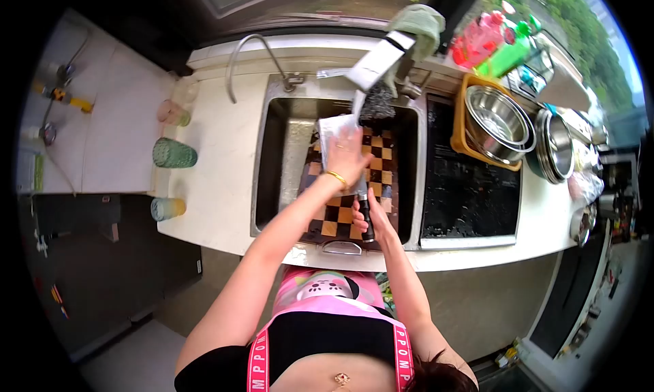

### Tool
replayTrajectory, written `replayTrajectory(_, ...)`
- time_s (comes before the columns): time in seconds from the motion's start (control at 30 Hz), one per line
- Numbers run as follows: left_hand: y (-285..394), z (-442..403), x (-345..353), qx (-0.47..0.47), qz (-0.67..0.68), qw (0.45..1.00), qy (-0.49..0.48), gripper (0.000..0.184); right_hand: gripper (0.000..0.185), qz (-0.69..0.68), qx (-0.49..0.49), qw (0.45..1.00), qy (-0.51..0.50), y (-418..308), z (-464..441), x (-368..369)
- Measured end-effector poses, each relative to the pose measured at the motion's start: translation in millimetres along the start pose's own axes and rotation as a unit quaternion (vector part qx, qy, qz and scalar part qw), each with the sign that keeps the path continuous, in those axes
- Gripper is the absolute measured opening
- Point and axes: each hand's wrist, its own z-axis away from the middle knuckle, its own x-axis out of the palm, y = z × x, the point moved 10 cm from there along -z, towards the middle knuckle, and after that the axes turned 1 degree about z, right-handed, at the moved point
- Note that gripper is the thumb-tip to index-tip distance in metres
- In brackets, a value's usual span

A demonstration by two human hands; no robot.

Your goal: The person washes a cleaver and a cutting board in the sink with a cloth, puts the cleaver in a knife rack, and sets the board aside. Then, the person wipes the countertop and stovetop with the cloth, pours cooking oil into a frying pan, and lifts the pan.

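A checkered wooden board point(330, 227) lies in the steel sink point(289, 130). Over it, my right hand point(369, 215) is wrapped round the black handle of a cleaver point(334, 130), whose wide metal blade points toward the faucet. My left hand point(346, 162), with a gold bracelet at the wrist, lies on the blade; its fingers are blurred and partly smeared by motion. Water runs from the faucet point(381, 61) onto the blade near my left fingertips. A dark mesh scrubber point(377, 104) sits behind the board, close to the faucet.
A yellow basket point(463, 130) with steel bowls point(497, 116) stands right of the sink, beyond a black drainer panel point(470, 201). Soap bottles point(504, 55) are at the back right. Glasses point(174, 153) line the left counter. A thin curved tap point(238, 58) rises behind the sink.
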Motion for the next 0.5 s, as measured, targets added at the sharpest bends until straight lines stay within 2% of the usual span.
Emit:
replayTrajectory(0.03,-24.4,-4.6,2.6,-0.02,-0.045,0.996,0.079,0.074,0.054,0.001,-0.009,1.0,-0.011,-3.2,2.4,0.9)
replayTrajectory(0.07,-41.4,-5.4,-4.9,-0.03,-0.059,0.996,0.062,0.073,0.054,0.007,-0.008,1.0,-0.011,-5.9,3.2,-2.5)
replayTrajectory(0.1,-69.2,-7.3,-4.7,-0.054,-0.093,0.989,0.099,0.07,0.054,0.014,-0.01,1.0,-0.013,-11.2,1.6,-6.1)
replayTrajectory(0.13,-88.0,-1.1,-11.4,-0.088,-0.094,0.989,0.069,0.067,0.055,0.035,-0.015,0.999,-0.016,-18.6,0.5,-9.2)
replayTrajectory(0.17,-105.3,7.4,-18.5,-0.14,-0.048,0.989,0.022,0.065,0.056,0.055,-0.021,0.998,-0.006,-28.6,3.6,-9.8)
replayTrajectory(0.23,-149.0,37.2,-19.4,-0.22,0.044,0.97,0.089,0.06,0.056,0.103,-0.032,0.994,-0.028,-52.1,-7.4,-12.1)
replayTrajectory(0.3,-157.5,72.0,-27.0,-0.206,0.155,0.961,0.096,0.057,0.057,0.137,-0.049,0.989,-0.032,-81.1,-24.1,-8.9)
replayTrajectory(0.33,-162.8,83.3,-25.7,-0.13,0.208,0.958,0.146,0.048,0.058,0.142,-0.046,0.987,-0.058,-93.5,-36.6,-3.0)
replayTrajectory(0.5,-155.9,152.4,-35.0,-0.147,0.289,0.932,0.162,0.036,0.059,0.165,-0.066,0.966,-0.187,-140.4,-97.4,39.3)
